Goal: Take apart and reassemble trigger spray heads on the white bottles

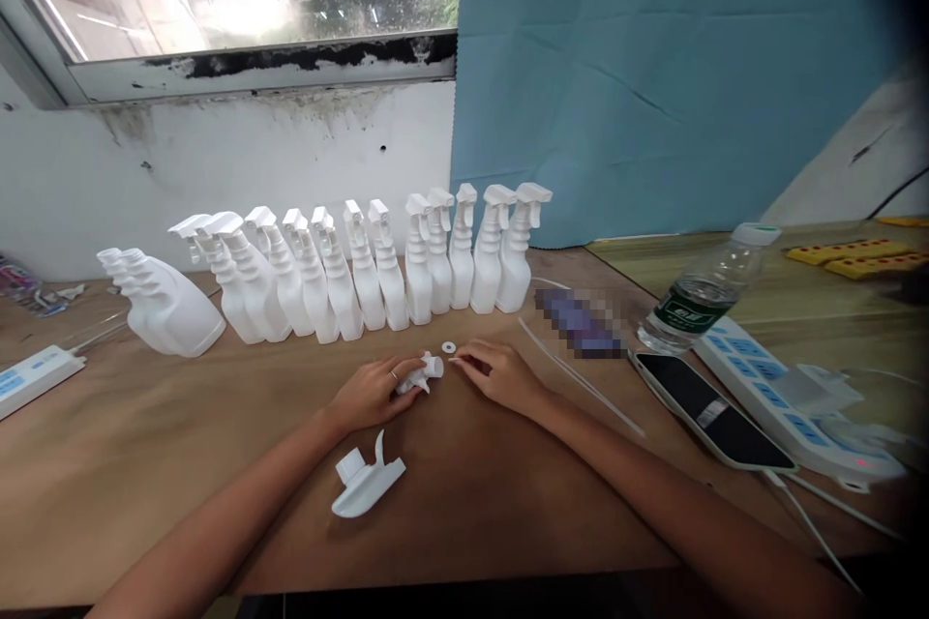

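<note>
Rightward pts held sprayer (419, 379) collar (436, 367) (axis obsc.)

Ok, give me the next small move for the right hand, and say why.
Probably ease the right hand toward the spray head in the left hand: the right fingers seem to pinch a small white piece, too small to make out, and the spray head's collar points their way across a short gap. A white ring lies close by.
</note>
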The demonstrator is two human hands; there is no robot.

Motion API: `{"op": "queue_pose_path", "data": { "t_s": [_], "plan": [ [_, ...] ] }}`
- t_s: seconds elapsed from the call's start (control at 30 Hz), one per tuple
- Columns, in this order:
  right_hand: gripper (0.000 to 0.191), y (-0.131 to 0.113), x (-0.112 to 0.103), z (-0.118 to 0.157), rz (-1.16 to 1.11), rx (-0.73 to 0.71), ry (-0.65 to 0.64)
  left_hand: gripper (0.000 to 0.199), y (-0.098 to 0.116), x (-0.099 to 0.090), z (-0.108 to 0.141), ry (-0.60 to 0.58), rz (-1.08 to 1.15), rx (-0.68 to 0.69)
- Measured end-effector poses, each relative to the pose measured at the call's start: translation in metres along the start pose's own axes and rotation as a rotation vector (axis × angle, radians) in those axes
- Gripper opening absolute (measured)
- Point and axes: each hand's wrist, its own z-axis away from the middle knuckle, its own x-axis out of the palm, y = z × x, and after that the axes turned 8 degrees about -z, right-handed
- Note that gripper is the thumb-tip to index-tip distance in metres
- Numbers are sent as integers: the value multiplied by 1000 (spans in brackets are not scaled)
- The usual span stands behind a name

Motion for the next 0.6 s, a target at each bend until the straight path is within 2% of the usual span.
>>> {"op": "queue_pose_path", "data": {
  "t_s": [0.07, 0.17, 0.3, 0.4, 0.5, 0.6],
  "plan": [
    [13, -7, 2, -1, -11, -80, 67, 30, 2, -2, 3, -25, 57, -69],
    [16, -15, 4, 0, -1, -209, 99, 22, 6, -2, 2, -35, 207, -143],
    [22, -19, 5, 2, 11, -332, 89, 19, 9, -2, -1, -47, 336, -123],
    [25, -21, 5, 1, -15, -350, 34, 22, 7, -2, 0, -37, 348, -107],
    [28, -25, 5, 0, -81, -308, -40, 28, 5, -2, 2, 4, 367, -71],
    [27, -26, 6, 1, -119, -280, -74, 32, 5, -4, 4, -30, 326, -33]
  ]
}}
